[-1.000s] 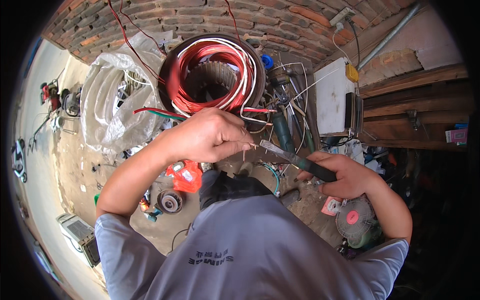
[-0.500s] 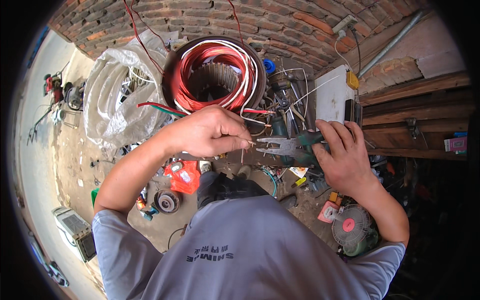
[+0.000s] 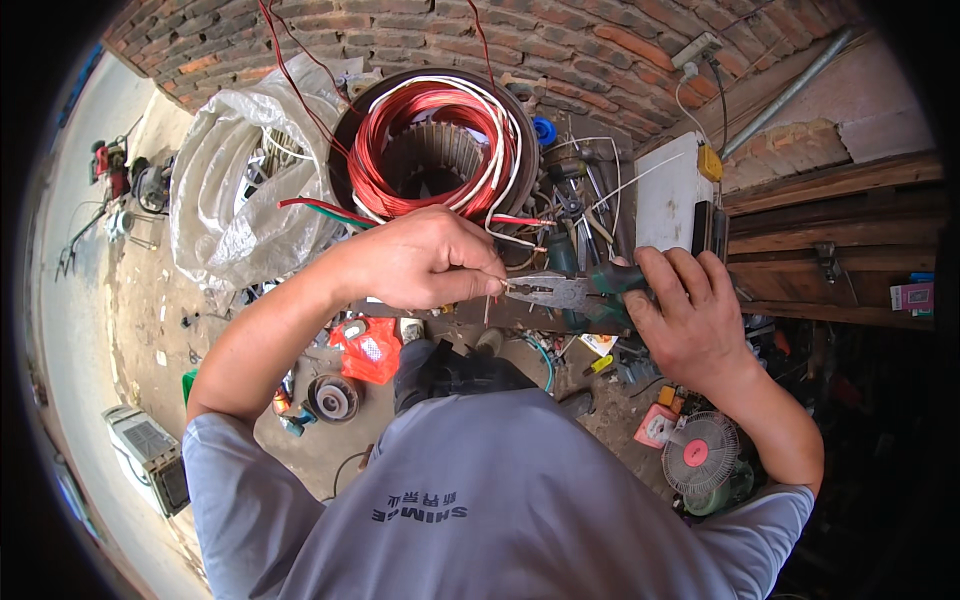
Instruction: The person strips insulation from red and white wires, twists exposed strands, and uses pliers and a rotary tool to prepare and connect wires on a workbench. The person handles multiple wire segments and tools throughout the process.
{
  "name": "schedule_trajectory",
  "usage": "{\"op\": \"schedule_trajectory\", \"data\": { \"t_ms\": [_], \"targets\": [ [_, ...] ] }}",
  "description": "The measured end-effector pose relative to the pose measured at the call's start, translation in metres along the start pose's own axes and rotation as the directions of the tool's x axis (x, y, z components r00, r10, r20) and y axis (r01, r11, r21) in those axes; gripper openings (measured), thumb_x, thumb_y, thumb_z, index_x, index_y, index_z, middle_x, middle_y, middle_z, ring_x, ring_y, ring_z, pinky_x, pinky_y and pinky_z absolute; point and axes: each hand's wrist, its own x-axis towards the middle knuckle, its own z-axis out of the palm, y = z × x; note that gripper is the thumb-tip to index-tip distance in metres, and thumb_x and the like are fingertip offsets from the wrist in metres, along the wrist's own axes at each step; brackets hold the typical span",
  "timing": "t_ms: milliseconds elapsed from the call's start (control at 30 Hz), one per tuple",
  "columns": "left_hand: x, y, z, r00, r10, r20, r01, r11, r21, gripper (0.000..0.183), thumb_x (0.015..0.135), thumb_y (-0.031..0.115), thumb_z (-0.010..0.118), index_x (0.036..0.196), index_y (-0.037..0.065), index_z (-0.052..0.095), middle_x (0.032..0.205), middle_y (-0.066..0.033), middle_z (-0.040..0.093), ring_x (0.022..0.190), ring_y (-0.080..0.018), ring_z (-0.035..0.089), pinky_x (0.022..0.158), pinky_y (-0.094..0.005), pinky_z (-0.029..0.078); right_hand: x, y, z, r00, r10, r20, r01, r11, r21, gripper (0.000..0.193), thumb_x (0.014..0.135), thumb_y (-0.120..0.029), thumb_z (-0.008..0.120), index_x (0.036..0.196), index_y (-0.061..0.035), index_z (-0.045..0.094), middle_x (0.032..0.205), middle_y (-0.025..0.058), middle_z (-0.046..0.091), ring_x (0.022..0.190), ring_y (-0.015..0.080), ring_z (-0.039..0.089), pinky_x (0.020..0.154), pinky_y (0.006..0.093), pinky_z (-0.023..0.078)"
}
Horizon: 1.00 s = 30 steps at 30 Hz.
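Observation:
My left hand (image 3: 430,262) is closed, pinching thin copper wire (image 3: 488,311) whose end hangs below the fingertips. My right hand (image 3: 692,318) grips the dark green handles of combination pliers (image 3: 552,291). The plier jaws point left and are closed at the wire end beside my left fingertips. Just beyond my left hand stands a round motor stator (image 3: 345,140) with red windings (image 3: 378,150) and a white lead looped over them. Red, white and green lead ends (image 3: 325,212) stick out around its near side.
A translucent plastic sack (image 3: 215,200) lies left of the stator. Loose tools (image 3: 590,200) and a white board (image 3: 665,185) are to the right. On the floor are an orange-red bag (image 3: 368,352), a round metal part (image 3: 333,399) and a fan (image 3: 700,450). A brick wall (image 3: 560,50) rises behind.
The plier jaws, spread before, have closed and moved slightly left to the wire end at my left fingertips. My left hand has barely moved.

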Motion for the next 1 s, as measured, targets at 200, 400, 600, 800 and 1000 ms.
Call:
{"op": "schedule_trajectory", "data": {
  "t_ms": [200,400,600,800,1000],
  "targets": [
    [-0.002,0.001,0.001,1.000,0.009,-0.005,-0.009,0.996,0.094,0.012,0.092,0.006,0.072,0.101,-0.001,0.077,0.094,-0.0146,0.076,0.090,-0.0322,0.074,0.077,-0.0416,0.057,0.011,0.006,-0.009,0.998,-0.050,0.030,0.050,0.998,0.026,0.018,0.081,-0.017,0.067,0.097,-0.0088,0.067,0.130,0.0096,0.064,0.102,0.0269,0.063,0.078,0.0391,0.053],
    [-0.003,-0.001,0.004,0.992,0.107,-0.059,-0.097,0.983,0.159,0.011,0.091,0.007,0.072,0.099,0.000,0.077,0.092,-0.0142,0.074,0.088,-0.0341,0.072,0.076,-0.0438,0.057,0.010,0.014,-0.013,0.959,-0.016,0.282,-0.095,0.921,0.377,0.039,0.067,-0.009,0.078,0.105,-0.0035,0.073,0.123,0.0148,0.061,0.104,0.0344,0.064,0.086,0.0415,0.055],
    [-0.002,-0.004,0.004,0.989,0.144,-0.040,-0.132,0.967,0.216,0.011,0.090,0.008,0.072,0.099,0.001,0.076,0.089,-0.0135,0.072,0.085,-0.0346,0.071,0.073,-0.0453,0.056,-0.001,0.016,0.006,0.943,0.005,0.332,-0.232,0.724,0.650,0.048,0.063,-0.002,0.078,0.111,-0.0028,0.072,0.125,0.0164,0.062,0.105,0.0369,0.065,0.090,0.0451,0.054],
    [-0.002,-0.003,0.001,0.986,0.166,-0.020,-0.154,0.948,0.277,0.012,0.090,0.009,0.073,0.099,0.002,0.076,0.090,-0.0131,0.072,0.085,-0.0346,0.070,0.072,-0.0454,0.056,0.005,0.010,-0.008,0.935,0.046,0.352,-0.253,0.782,0.570,0.044,0.070,-0.006,0.078,0.114,-0.0041,0.074,0.127,0.0140,0.061,0.107,0.0344,0.063,0.091,0.0450,0.055],
    [-0.002,-0.005,0.004,0.984,0.173,-0.036,-0.155,0.945,0.288,0.012,0.090,0.009,0.073,0.099,0.002,0.076,0.089,-0.0132,0.071,0.084,-0.0348,0.070,0.071,-0.0453,0.057,0.003,-0.001,-0.013,0.951,0.086,0.296,-0.221,0.858,0.463,0.046,0.070,-0.005,0.075,0.116,-0.0018,0.073,0.127,0.0168,0.060,0.111,0.0361,0.062,0.092,0.0449,0.052]
  ]
}}
